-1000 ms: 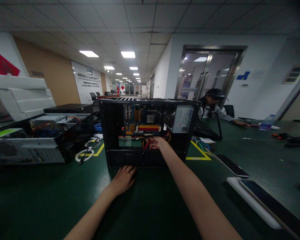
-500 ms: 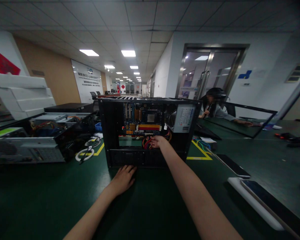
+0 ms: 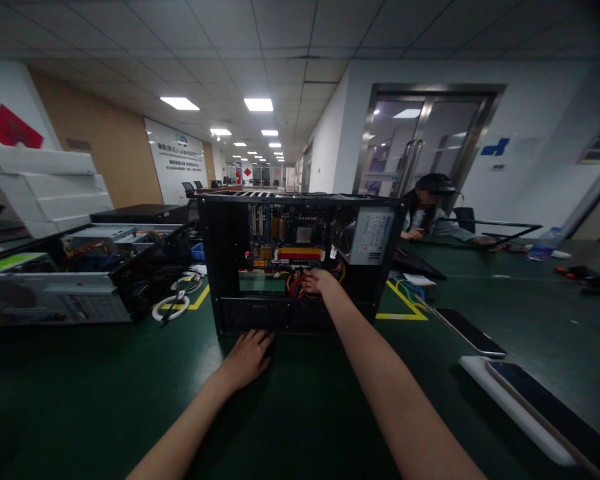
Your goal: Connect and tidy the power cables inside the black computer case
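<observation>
Right hand (image 3: pixel 316 281) at coloured cables (image 3: pixel 295 284) inside an open computer case (image 3: pixel 257 313), finger grip unclear, left hand (image 3: pixel 250 355) resting on the worktop (image 3: pixel 280 420), fingers released and spread.

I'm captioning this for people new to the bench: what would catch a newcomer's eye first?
Probably the open black computer case standing at the centre, with the right hand at the coloured cables inside. Just above them, red and yellow slots stand out. The left hand lies by the case's lower edge.
</observation>
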A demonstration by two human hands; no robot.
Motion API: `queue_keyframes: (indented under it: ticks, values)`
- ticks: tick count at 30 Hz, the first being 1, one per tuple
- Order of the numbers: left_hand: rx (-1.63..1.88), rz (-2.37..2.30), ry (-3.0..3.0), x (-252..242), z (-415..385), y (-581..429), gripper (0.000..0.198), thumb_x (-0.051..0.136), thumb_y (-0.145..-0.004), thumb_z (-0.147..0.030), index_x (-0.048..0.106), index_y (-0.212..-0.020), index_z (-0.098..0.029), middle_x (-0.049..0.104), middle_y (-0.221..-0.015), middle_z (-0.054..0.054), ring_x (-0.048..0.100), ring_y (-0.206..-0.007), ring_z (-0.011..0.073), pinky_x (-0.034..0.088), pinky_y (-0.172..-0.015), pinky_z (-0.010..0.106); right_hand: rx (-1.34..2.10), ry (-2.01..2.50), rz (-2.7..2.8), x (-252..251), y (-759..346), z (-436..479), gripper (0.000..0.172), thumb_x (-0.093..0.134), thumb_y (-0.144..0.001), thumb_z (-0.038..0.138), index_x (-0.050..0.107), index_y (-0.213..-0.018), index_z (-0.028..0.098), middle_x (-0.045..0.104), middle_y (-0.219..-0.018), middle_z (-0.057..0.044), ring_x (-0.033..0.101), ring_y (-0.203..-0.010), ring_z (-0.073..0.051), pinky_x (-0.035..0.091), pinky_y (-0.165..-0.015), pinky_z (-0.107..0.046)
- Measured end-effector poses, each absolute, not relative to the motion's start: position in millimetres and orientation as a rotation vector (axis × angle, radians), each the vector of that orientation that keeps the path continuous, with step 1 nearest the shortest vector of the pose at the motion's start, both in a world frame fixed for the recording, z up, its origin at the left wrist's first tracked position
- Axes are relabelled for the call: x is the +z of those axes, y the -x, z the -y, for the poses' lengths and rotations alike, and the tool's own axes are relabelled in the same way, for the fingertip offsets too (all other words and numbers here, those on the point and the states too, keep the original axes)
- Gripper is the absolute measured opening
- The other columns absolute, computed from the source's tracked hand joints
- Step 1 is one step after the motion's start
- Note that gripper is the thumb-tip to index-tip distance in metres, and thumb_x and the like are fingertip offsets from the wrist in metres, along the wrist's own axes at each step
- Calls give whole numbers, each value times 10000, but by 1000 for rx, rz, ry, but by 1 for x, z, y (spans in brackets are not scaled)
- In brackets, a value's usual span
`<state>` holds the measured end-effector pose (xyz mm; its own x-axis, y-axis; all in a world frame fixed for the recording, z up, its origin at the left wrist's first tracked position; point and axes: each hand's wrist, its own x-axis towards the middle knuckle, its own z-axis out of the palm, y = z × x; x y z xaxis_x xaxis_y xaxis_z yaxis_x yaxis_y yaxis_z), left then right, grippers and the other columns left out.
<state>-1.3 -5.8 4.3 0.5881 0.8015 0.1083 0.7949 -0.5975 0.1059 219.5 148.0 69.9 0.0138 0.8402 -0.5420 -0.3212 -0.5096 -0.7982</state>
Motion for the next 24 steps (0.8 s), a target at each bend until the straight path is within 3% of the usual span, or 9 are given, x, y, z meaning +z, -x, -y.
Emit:
queue_keyframes:
  ticks: [11,24]
  values:
    - [216,-1380,-2758,4,5,1,493,406,-780,-259,312,-1263,-230,408,-1243,57,357,-1125,230,295,-926,394,1655,1391,665,70,-221,-146,85,347,-827,206,432,-828,196,504,-706,-1,495,-580,-98,376,-564,-208]
    - [228,-1389,-2772,3,4,0,487,409,-776,-263,329,-1255,-223,407,-1245,61,353,-1130,231,303,-923,392,1563,1536,936,74,-218,-137,75,447,-770,248,465,-798,182,523,-631,18,538,-504,-96,362,-486,-193]
